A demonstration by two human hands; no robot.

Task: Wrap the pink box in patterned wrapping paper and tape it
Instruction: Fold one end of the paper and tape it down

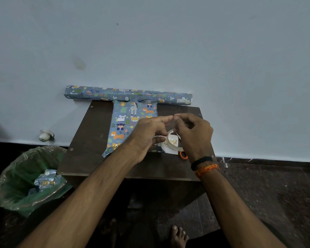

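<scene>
A long parcel (127, 126) covered in blue animal-patterned wrapping paper lies on the small dark table (89, 154); no pink box surface shows. A clear tape roll (172, 140) hangs above the table's right half, held between my two hands. My left hand (147, 135) has its thumb against the roll's left edge and its fingers curled over it. My right hand (193, 133) curls round the roll's right side. Both index fingertips meet above the roll in a pinch. Any tape strip there is too clear to see.
A roll of the same paper (129, 95) lies against the wall behind the table. Orange-handled scissors (183, 155) and a white card (174, 149) lie under my right hand. A green-lined bin (25, 179) with paper scraps stands at the left. My bare foot (179, 237) is below.
</scene>
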